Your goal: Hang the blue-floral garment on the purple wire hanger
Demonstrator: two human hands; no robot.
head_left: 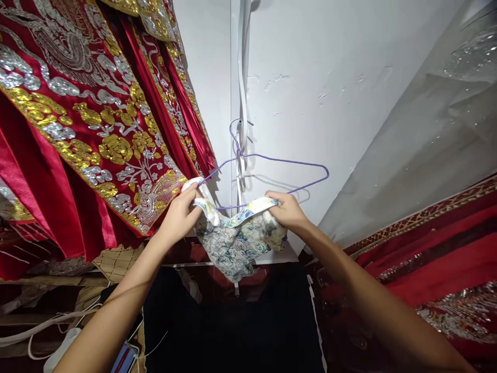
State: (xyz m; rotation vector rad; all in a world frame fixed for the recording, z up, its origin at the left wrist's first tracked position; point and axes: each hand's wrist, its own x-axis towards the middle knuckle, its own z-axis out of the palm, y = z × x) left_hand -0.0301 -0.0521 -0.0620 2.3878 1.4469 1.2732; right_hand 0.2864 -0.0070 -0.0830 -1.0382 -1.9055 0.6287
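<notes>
- Two bare hands in the head view, both on one crinkled floral garment [240,246] in white, grey-green and blue.
- Left hand [179,210]: thumb and fingers closed, pinching the garment's white floral-print band [254,208] at its left side, right by the hanger's left arm.
- Right hand [288,211]: thumb and fingertips closed on the same band at its right side, near the hanger's lower bar.
- Garment position: centre of view, between the hands, bunched body hanging below the band.
- Purple thin-wire hanger [287,160]: left arm runs into the band by the left hand; right shoulder bare, sticking out past the right hand. Hook is up at a white vertical strip [241,77]; can't tell what it's caught on.
- Behind: white scuffed wall [330,62], hanger shadow on it.
- Left side: red satin costume with gold and silver sequin embroidery [116,150], hanging.
- Right side: clear plastic sheet [419,150] above red sequin-trimmed fabric [446,269].
- Bottom: black cloth [233,331] below the garment.
</notes>
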